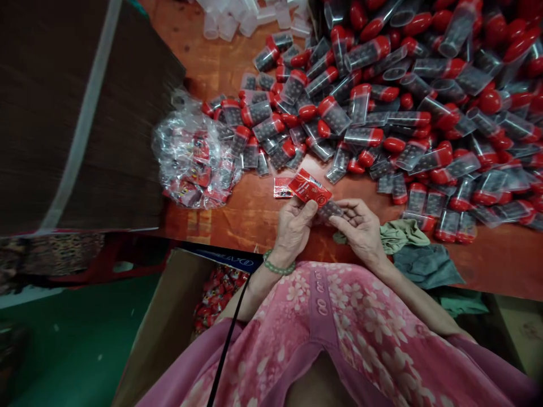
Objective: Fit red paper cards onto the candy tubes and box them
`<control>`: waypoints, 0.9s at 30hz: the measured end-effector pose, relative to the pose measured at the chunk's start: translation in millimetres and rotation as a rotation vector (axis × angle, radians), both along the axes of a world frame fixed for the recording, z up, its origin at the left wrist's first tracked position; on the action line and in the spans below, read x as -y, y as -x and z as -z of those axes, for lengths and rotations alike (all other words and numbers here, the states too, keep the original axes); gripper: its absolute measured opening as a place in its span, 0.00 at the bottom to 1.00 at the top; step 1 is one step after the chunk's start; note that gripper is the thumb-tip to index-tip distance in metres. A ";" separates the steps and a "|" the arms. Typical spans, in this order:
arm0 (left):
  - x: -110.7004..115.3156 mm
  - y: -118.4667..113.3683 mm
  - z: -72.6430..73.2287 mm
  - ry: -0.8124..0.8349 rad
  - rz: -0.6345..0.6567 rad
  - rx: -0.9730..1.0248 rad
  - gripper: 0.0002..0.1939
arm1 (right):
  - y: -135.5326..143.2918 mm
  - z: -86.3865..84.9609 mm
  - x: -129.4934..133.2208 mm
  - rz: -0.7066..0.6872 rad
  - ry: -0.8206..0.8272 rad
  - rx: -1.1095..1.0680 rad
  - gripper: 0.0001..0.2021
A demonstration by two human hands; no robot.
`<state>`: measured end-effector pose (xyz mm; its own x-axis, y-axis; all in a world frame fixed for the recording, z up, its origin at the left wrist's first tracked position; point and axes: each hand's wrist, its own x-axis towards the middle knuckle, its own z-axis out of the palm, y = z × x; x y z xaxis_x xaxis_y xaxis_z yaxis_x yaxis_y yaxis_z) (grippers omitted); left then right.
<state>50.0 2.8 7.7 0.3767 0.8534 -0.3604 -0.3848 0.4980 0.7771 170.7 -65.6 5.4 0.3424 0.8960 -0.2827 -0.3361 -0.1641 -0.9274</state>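
Near the table's front edge, my left hand [296,229] pinches a red printed card [309,188] between thumb and fingers. My right hand [358,229] has its fingers closed on the lower right end of a clear tube with dark beads [330,210], which joins the card's lower right side. Whether the card is around the tube or only against it, I cannot tell. A small red label [283,187] lies on the table just left of the held card. Behind my hands spreads a large heap of clear tubes with red caps [335,113].
A clear plastic bag of red packets [195,158] sits at the left beside a big dark box [80,113]. White translucent cups [237,17] lie at the back. Cloths [424,263] rest right of my right hand. An open carton [163,322] with red packets stands below left.
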 end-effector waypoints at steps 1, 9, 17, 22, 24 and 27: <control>-0.2 -0.9 -0.6 0.002 0.019 0.007 0.26 | -1.0 -0.3 -0.7 -0.009 0.005 0.004 0.19; 11.1 2.8 7.9 -0.095 0.178 -0.097 0.22 | -0.4 8.8 0.1 0.003 0.022 -0.096 0.21; 10.2 3.7 2.8 -0.067 0.169 -0.040 0.29 | 0.7 5.1 -5.5 -0.020 0.018 -0.093 0.23; 14.3 -5.4 -3.9 -0.014 0.127 -0.004 0.29 | -0.7 8.6 -6.0 -0.053 0.022 -0.020 0.24; 17.5 -6.6 -1.5 -0.038 0.159 0.001 0.26 | -1.6 12.3 -4.7 -0.038 0.000 0.019 0.24; 23.0 -3.9 5.1 -0.058 0.156 0.004 0.24 | -0.7 17.1 -2.7 -0.008 -0.012 0.034 0.24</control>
